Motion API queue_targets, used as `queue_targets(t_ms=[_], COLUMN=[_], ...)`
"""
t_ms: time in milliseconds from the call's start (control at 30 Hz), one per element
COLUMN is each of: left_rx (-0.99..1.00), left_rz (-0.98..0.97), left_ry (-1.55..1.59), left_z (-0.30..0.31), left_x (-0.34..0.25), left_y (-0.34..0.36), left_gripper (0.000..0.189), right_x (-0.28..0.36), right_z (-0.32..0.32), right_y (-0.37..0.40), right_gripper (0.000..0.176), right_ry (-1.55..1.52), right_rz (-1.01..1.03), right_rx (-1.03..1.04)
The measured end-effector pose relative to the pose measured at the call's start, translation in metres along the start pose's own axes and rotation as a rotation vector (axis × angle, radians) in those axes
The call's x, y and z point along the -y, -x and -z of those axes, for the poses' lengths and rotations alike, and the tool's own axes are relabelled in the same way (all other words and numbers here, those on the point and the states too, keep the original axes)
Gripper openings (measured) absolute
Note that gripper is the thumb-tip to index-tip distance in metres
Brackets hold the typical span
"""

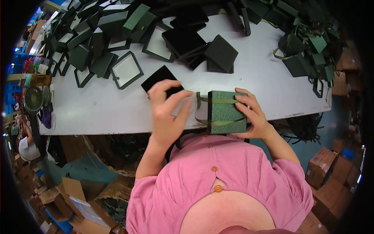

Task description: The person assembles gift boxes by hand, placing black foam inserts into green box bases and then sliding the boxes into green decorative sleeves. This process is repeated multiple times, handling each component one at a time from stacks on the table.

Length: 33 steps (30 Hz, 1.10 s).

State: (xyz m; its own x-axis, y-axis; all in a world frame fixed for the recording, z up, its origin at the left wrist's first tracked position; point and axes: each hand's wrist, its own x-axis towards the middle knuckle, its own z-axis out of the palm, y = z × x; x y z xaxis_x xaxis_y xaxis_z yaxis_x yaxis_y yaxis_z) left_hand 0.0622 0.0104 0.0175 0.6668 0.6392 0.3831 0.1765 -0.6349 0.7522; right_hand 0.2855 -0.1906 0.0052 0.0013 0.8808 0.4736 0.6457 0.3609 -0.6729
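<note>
A green textured box [228,111] with olive ribbons across it is in my right hand [253,113], whose fingers wrap over its right side. One ribbon [198,102] loops out loosely from the box's left edge. My left hand [167,107] is raised just left of that loop, slightly blurred, fingers bent and thumb apart from them; I see nothing held in it. Behind its fingers lies a black square pad or tray [163,76], partly covered by the hand.
Many dark green box parts [99,39] are heaped at the back left of the white table [97,109]. Black square pieces [185,41] are stacked at centre back. Ribboned green boxes [307,54] pile up at the right. A small fan [34,98] stands left; cardboard cartons [323,167] surround the table.
</note>
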Motion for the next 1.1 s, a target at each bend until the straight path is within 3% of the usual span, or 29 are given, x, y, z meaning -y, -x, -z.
queue_targets(t_ms=[67, 300, 500, 800, 900, 1000, 1100], left_rx=[0.003, 0.069, 0.060, 0.136, 0.146, 0.018, 0.082], left_rz=[0.030, -0.230, -0.287, -0.558, -0.593, -0.398, -0.265], left_ry=[0.141, -0.052, -0.131, -0.411, -0.352, -0.189, 0.037], left_z=[-0.016, -0.015, -0.008, -0.007, 0.001, 0.016, 0.023], left_x=[-0.007, -0.008, -0.008, -0.003, -0.002, -0.003, 0.003], left_y=[-0.005, -0.010, -0.011, -0.016, -0.026, -0.035, -0.027], left_gripper=[0.024, 0.022, 0.020, 0.024, 0.017, 0.010, 0.012], right_x=[0.001, 0.008, 0.010, 0.019, 0.017, 0.011, 0.006], right_z=[-0.002, -0.001, 0.000, 0.003, 0.005, 0.003, 0.001], right_y=[-0.002, -0.006, -0.009, -0.016, -0.015, -0.009, -0.002], right_gripper=[0.086, 0.079, 0.080, 0.084, 0.085, 0.086, 0.088], right_ry=[0.013, 0.002, 0.025, -0.014, -0.051, -0.075, -0.100], right_rz=[0.040, 0.050, 0.050, -0.044, -0.059, -0.050, -0.048], right_rx=[0.044, 0.049, 0.080, 0.138, 0.175, 0.150, 0.105])
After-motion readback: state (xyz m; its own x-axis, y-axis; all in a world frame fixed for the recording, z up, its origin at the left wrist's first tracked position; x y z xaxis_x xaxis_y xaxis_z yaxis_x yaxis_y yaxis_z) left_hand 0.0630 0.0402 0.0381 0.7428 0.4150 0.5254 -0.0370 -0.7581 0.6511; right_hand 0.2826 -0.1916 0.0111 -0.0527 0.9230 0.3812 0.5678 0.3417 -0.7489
